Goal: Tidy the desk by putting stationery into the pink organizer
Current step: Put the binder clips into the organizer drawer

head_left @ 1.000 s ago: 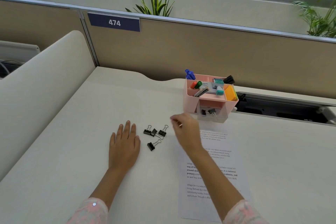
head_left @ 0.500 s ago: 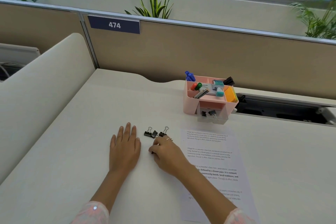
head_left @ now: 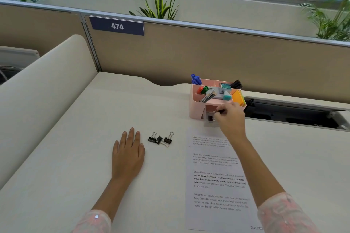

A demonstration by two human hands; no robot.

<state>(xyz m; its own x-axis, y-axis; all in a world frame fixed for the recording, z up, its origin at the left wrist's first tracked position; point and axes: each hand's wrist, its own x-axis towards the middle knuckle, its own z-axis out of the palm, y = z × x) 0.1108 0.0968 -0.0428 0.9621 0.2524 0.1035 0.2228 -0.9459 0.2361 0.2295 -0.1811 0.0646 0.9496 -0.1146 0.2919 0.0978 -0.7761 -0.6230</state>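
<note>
The pink organizer [head_left: 195, 108] stands at the back of the desk, filled with pens, markers, a stamp and orange notes. Its small clear front drawer [head_left: 208, 122] is pulled out with black binder clips inside. My right hand [head_left: 230, 119] hovers just over that drawer, its fingertips pinched on a binder clip [head_left: 216, 112] of which only the wire handle shows. Three black binder clips [head_left: 160, 139] lie together on the desk. Left of them, my left hand [head_left: 127, 154] rests flat with its fingers spread, holding nothing.
A printed sheet of paper [head_left: 217, 179] lies under my right forearm. Behind the organizer a partition wall rises, and an open cable slot [head_left: 295, 113] runs along the desk's back right. A curved divider [head_left: 43, 85] borders the left side.
My right hand came down on the loose clip nearest me, closed on it, and carried it up and right to the organizer's drawer. One clip fewer lies on the desk. The left hand stayed put.
</note>
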